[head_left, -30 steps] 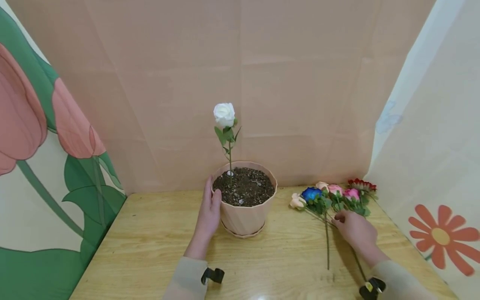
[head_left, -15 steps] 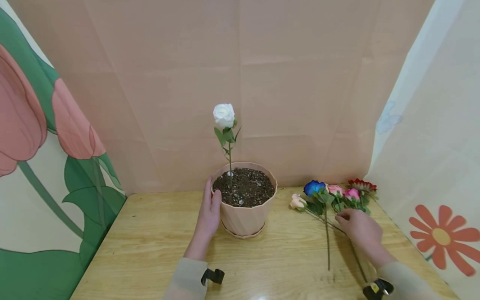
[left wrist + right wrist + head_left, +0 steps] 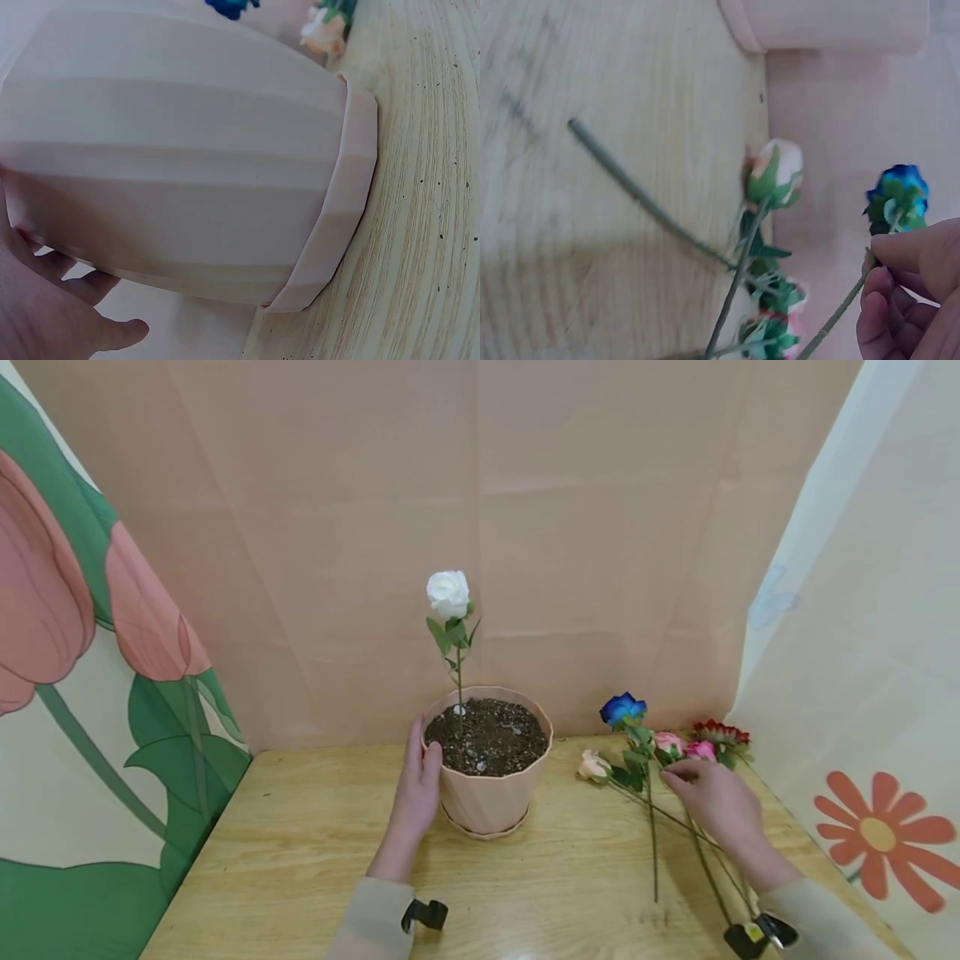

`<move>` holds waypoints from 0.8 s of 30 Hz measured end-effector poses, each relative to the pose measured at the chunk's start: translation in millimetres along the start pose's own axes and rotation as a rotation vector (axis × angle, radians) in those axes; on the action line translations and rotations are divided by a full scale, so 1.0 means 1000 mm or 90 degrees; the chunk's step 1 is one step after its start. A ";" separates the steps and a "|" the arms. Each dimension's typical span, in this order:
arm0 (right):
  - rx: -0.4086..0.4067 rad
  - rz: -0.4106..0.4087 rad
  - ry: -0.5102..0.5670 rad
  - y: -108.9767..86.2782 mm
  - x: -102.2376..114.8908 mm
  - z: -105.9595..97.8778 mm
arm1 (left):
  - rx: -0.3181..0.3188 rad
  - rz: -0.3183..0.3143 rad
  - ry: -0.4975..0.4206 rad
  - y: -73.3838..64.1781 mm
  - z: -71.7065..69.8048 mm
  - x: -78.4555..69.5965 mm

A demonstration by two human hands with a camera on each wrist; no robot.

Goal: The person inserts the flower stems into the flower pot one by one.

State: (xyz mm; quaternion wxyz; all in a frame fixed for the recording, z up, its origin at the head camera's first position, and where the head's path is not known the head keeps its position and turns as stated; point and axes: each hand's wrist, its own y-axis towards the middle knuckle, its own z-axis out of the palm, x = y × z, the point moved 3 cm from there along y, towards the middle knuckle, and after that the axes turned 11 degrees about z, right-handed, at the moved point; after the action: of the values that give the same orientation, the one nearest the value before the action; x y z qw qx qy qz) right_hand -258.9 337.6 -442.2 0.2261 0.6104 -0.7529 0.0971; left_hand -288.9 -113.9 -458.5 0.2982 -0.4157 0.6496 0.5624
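Note:
The left hand point(image 3: 416, 789) rests against the left side of a pink flowerpot point(image 3: 483, 806), its fingers fairly straight along the wall and the thumb near the rim. Dark soil point(image 3: 502, 739) fills the pot, and a white rose point(image 3: 448, 595) stands upright in it at the left. To the right, thumb and fingertips of the right hand point(image 3: 720, 802) pinch the stem of a blue rose point(image 3: 622, 708). Its bloom is tilted up above the other flowers; the right wrist view shows the pinched stem point(image 3: 832, 319) just below the leaves.
A peach rose point(image 3: 595, 766), pink roses point(image 3: 701, 751) and a dark red flower point(image 3: 722, 732) lie on the wooden table point(image 3: 300, 843), their stems crossing under the right hand. A pink backdrop point(image 3: 360, 527) rises behind; printed panels flank both sides.
The right hand has drawn the blue rose up out of the bunch, so its bloom now stands higher and apart. The left hand and pot stay where they were.

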 end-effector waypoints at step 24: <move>-0.048 -0.068 0.295 -0.013 0.126 -0.077 | 0.003 -0.007 -0.006 0.000 -0.001 0.001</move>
State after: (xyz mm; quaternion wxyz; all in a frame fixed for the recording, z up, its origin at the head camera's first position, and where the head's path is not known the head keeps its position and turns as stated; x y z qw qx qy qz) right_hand -248.7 257.2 -318.1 0.4204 0.6020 -0.6504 0.1946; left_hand -289.5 -114.7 -459.7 0.3052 -0.4159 0.6474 0.5611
